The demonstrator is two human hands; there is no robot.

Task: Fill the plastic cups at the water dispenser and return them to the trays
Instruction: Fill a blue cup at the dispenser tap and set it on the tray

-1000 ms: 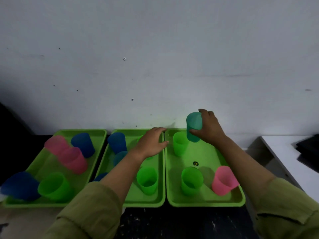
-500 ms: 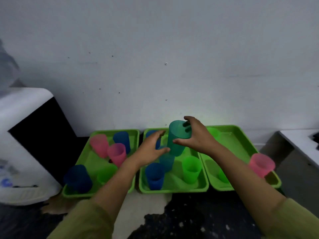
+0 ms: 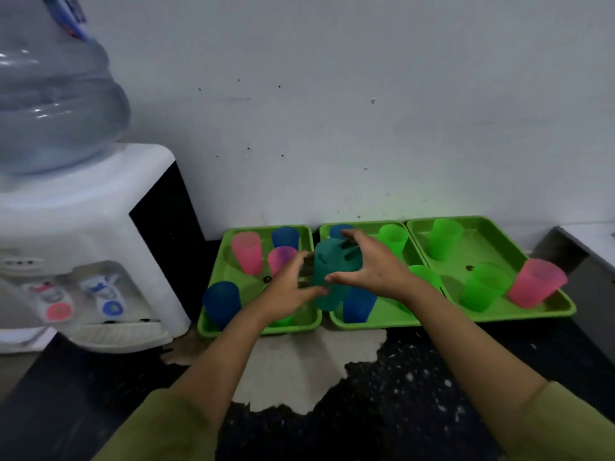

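A teal plastic cup [image 3: 334, 272] is held in the air above the seam between the left tray [image 3: 213, 324] and the middle tray [image 3: 386, 322], upright or nearly so, though motion blur softens its outline. The right hand [image 3: 372, 267] has it: the fingers curl over the far side near the rim and the thumb reaches across the near wall, so that grip is wrapped around the cup's upper half. The left hand [image 3: 291, 287] is spread just beside the cup's left wall with fingers parted; whether it touches the plastic I cannot tell, and it is not clasped on anything.

The cup looks thin-walled and translucent, and I judge it light and probably empty (no waterline shows). Such a cup will flex if pinched hard, so a broad wrap around the middle of the wall suits it better than a fingertip pinch at the rim. Once filled it will be heavier and slick if wet, and squeezing it then could push water over the lip.

The water dispenser [image 3: 90, 247] stands to the left on the dark speckled tabletop [image 3: 416, 377], well apart from the cup, with a red tap [image 3: 58, 309] and a blue tap [image 3: 113, 306] over a drip tray. Other pink, blue and green cups stand in all three trays, including the right tray [image 3: 562, 309].
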